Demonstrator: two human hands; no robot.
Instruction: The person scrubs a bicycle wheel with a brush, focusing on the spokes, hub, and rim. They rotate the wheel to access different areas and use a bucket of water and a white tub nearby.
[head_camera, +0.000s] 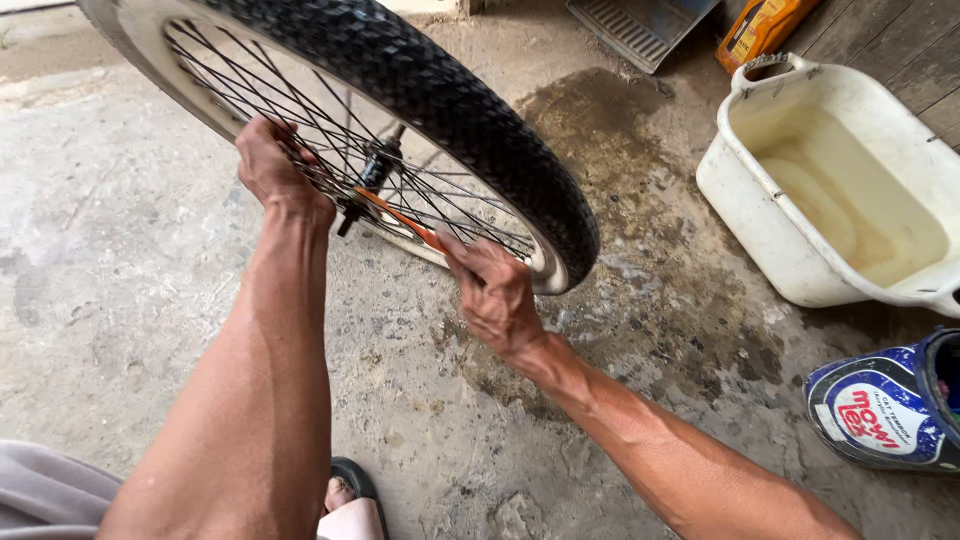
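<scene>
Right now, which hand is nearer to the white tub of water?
The right hand. It holds an orange tool at the bicycle wheel, on the side toward the white tub. The left hand grips the spokes farther away, across the hub.

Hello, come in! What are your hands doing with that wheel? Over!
Left hand grips black-tyred spoked bicycle wheel. Right hand holds thin orange-handled tool at hub. White plastic tub off right, nothing blocking.
</scene>
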